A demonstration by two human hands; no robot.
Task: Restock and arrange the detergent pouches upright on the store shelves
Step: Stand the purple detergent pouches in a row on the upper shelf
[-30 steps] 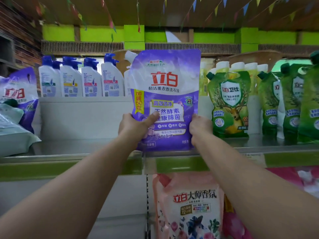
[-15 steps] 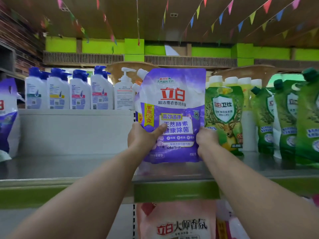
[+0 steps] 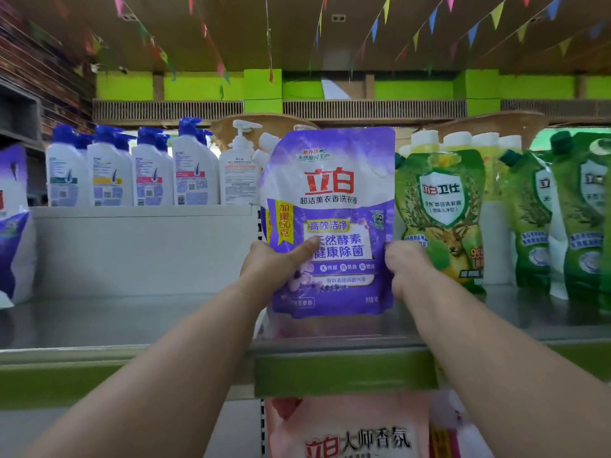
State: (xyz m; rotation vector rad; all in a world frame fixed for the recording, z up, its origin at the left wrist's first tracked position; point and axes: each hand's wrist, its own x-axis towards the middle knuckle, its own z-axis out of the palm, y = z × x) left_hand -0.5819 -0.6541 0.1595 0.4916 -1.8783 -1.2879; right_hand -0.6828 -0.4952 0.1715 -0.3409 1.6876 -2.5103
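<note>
**Seating a purple detergent pouch upright on the steel shelf**

At the far left, another purple pouch (image 3: 15, 226) stands at the frame edge. Beyond it, a row of white bottles with blue caps (image 3: 132, 170) sits on a raised white ledge (image 3: 142, 213); their surfaces look rigid and glossy. The open stretch of the shelf (image 3: 115, 319) in front of that ledge is smooth, reflective metal with a green front lip.

The left hand (image 3: 271, 266) grips the left edge of the purple pouch (image 3: 330, 223), thumb laid across the printed front panel, fingers hidden behind. The pouch is upright and square to the viewer, its base at or just above the shelf surface; contact cannot be confirmed. The film is soft, glossy plastic, creased near the top. The right hand (image 3: 405, 269) pinches the right edge, fingers curled round it.

Procedure, as judged: lower evenly with both hands, flatten the bottom gusset on the metal, then release the two sides together. A soft pouch on slick steel may slump or slide, so check that it stands before letting go.

To the right, green spouted pouches (image 3: 443, 219) stand just beside it. Keep the right edge off them to avoid tipping the row.
</note>
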